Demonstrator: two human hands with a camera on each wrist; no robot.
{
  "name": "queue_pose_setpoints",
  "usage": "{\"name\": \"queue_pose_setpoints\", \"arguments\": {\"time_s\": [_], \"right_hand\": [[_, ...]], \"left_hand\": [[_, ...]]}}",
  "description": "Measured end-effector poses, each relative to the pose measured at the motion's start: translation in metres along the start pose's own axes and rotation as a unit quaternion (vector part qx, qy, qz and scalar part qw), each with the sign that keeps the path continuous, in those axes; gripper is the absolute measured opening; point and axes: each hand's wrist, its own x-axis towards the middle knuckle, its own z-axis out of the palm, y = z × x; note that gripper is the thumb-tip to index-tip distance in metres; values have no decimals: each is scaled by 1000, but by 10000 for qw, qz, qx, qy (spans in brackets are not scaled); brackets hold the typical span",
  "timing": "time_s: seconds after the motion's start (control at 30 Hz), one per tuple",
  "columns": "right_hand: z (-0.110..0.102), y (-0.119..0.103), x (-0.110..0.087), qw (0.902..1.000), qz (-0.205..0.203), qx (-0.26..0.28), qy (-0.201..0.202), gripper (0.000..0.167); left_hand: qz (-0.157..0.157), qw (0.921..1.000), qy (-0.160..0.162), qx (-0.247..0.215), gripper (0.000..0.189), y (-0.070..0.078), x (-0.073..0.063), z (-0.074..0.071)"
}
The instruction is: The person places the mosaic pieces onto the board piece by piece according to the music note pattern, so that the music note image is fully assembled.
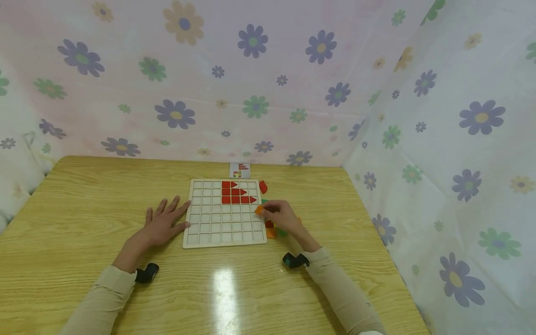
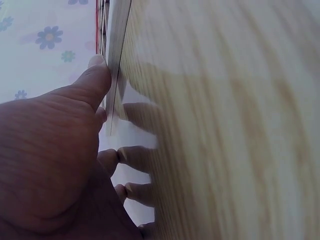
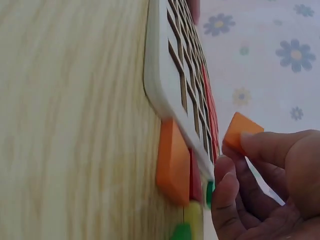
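A wooden grid board (image 1: 209, 238) lies on the table, with red square and pointed tiles (image 1: 235, 192) set in three rows of its upper right cells. My right hand (image 1: 281, 215) pinches an orange tile (image 3: 240, 131) between thumb and fingers, over the board's right edge. My left hand (image 1: 163, 225) rests at the left edge of the board, fingers spread; its thumb (image 2: 92, 82) touches the frame in the left wrist view. Under and beside the right hand lie loose tiles: an orange tile (image 3: 172, 167), a red one (image 1: 269, 224) and green ones (image 3: 182, 232).
A small printed card (image 1: 239, 170) with a coloured pattern lies behind the board. One red tile (image 1: 263, 187) sits beside the board's upper right corner. Flowered cloth (image 1: 255, 107) hangs behind the wooden table (image 1: 176, 298) and along its right side.
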Motion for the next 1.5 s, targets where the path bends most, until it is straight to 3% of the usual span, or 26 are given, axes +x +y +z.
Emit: {"name": "queue_pose_setpoints", "arguments": {"time_s": [0.33,0.7,0.97,1.2,1.5], "right_hand": [[29,-28,-3,9999,-54,74,-144,23],[59,-22,7,9998,4,162,-106,13],[63,-21,13,9999,117,122,-27,11],[61,-32,15,9986,504,97,136,11],[63,-37,21,9979,432,414,241,13]], "left_hand": [[13,10000,-2,-13,71,2,0,-1],[-3,10000,-13,8,71,4,0,-3],[-47,10000,12,3,70,4,-1,-2],[5,10000,-3,-26,70,2,0,0],[25,10000,-1,9,70,3,0,-2]]}}
